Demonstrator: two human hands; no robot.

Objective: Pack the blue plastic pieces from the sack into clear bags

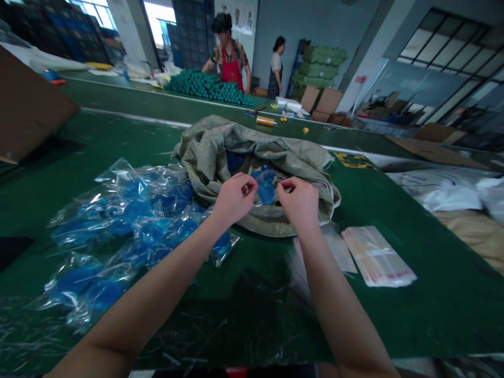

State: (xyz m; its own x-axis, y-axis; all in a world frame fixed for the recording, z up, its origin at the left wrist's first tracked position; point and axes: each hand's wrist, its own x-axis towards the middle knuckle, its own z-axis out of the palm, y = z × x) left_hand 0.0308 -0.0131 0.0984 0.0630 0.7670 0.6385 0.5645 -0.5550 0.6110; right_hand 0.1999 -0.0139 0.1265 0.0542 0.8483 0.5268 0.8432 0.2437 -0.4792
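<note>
Both my hands are raised over the green table (413, 315), in front of an open grey woven sack (220, 147). My left hand (233, 198) is closed in a pinch on one edge of a clear plastic bag (266, 190) that has a blue item inside. My right hand (300, 202) pinches the other edge of the same bag. The bag hangs between them just above the sack's mouth. More blue pieces show inside the sack.
A heap of several clear bags with blue items (126, 231) lies to the left. A stack of flat empty bags (376, 256) lies to the right. Two people (229, 58) stand at a far table beside stacked green rolls (208, 86). Cardboard (27, 105) leans at the left.
</note>
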